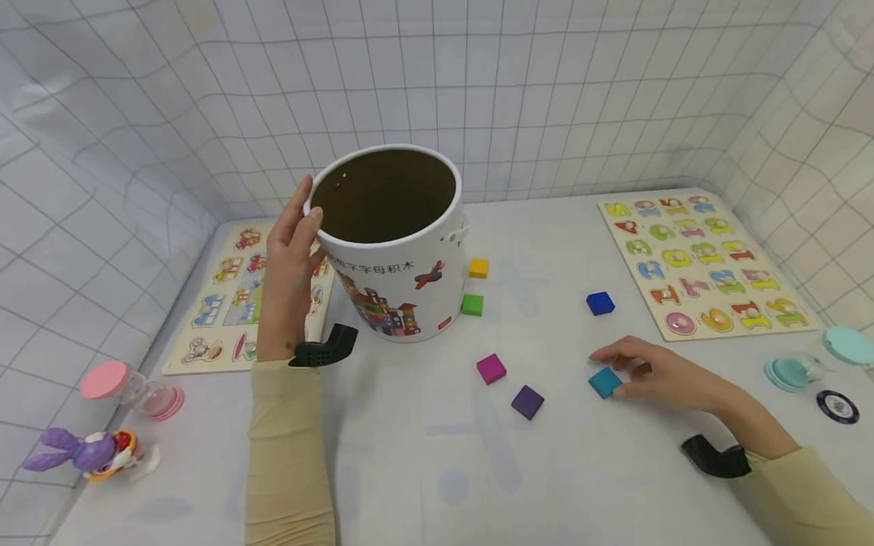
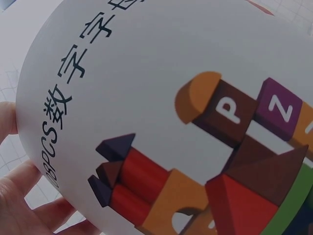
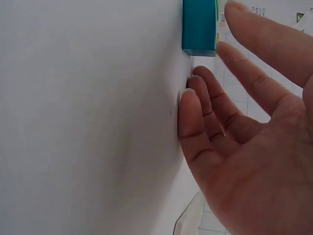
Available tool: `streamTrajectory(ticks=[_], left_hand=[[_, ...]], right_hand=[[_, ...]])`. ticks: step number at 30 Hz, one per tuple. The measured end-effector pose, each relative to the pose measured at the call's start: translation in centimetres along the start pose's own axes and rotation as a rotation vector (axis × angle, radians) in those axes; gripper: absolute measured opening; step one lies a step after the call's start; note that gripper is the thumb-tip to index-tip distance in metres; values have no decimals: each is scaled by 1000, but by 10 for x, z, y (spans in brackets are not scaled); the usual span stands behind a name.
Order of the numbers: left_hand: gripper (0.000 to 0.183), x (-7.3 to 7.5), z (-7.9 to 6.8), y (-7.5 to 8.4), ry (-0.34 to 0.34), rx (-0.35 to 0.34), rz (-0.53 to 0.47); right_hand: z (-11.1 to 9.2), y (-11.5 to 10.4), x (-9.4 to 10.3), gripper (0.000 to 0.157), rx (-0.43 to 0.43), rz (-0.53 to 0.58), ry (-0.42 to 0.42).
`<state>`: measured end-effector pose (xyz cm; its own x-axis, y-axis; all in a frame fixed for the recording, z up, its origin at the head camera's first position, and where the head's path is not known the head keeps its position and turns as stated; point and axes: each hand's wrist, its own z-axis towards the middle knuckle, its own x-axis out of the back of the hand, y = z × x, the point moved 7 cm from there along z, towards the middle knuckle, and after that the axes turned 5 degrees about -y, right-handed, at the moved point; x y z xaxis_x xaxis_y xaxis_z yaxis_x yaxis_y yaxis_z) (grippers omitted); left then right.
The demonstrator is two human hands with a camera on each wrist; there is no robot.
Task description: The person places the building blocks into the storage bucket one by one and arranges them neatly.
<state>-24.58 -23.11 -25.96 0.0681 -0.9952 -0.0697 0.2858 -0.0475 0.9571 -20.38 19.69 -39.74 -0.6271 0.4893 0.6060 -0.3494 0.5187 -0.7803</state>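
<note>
A white bucket (image 1: pixel 416 284) with printed toy blocks and lettering stands at the centre-left of the table, its dark inside facing up. My left hand (image 1: pixel 290 262) grips its left side, thumb at the rim; the left wrist view shows several fingers (image 2: pixel 54 213) beside the printed wall. On the right, my right hand (image 1: pixel 662 375) is spread about a teal block (image 1: pixel 605 383) lying on the table. In the right wrist view, its thumb and fingers stand apart beside the teal block (image 3: pixel 199 27). Whether they touch it is hard to tell.
Blocks lie between the hands: magenta (image 1: pixel 492 369), purple (image 1: pixel 528 403), green (image 1: pixel 473 305), yellow (image 1: pixel 479 268) and blue (image 1: pixel 600 303). Puzzle boards (image 1: pixel 710 262) flank both sides. A pink sand timer (image 1: pixel 146 394), a purple rabbit toy (image 1: pixel 94 453) and a teal timer (image 1: pixel 792 371) sit near the edges.
</note>
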Motion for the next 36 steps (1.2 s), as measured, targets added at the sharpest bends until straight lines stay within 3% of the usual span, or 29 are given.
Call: streamTrajectory(ticks=[8, 17, 20, 27, 31, 36], left_hand=[[47, 0, 0, 2, 5, -4, 0], [47, -3, 0, 2, -4, -3, -10], [47, -4, 1, 2, -5, -12, 1], [48, -5, -2, 6, -6, -5, 23], [48, -7, -6, 11, -5, -5, 32], [47, -3, -3, 7, -5, -8, 37]], right_hand=[[16, -10, -13, 29, 40, -189, 66], [56, -35, -13, 33, 61, -69, 43], [74, -62, 2, 35, 103, 10, 70], [123, -151, 56, 41, 236, 324, 194], [154, -192, 74, 42, 274, 368, 219], [188, -220, 79, 39, 275, 370, 149]])
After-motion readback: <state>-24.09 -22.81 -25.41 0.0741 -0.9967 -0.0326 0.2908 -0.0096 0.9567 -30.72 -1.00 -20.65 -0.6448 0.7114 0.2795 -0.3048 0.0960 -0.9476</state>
